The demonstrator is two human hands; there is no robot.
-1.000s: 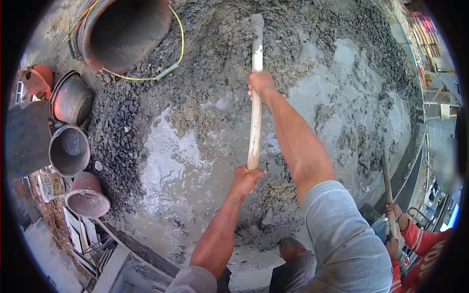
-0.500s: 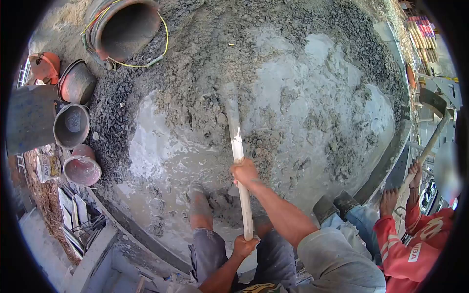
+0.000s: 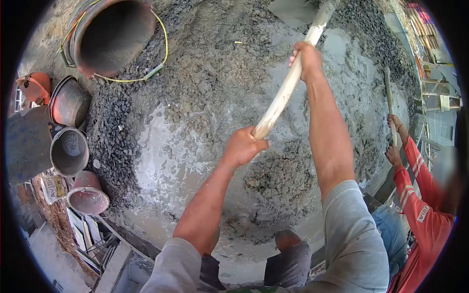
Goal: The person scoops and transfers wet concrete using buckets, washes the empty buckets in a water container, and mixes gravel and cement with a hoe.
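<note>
A pale wooden handle [image 3: 288, 88] runs diagonally from the centre up to the right, over wet grey mortar and gravel [image 3: 210, 93]. My left hand [image 3: 245, 145] is wrapped round its lower end. Higher up the shaft, my right hand [image 3: 307, 59] grips it with the arm stretched out. At the top edge a grey, mortar-coated blade [image 3: 293, 10] shows in part near the handle's far end.
A co-worker in a red top [image 3: 425, 215] holds another long handle [image 3: 389, 97] at the right. A large tub [image 3: 115, 39] with a yellow hose stands upper left. Several buckets [image 3: 70, 151] line the left side beside a dark board [image 3: 29, 141].
Both my hands have moved up and away with the handle, which has swung to the right at its far end. The co-worker's tool has come down onto the mix.
</note>
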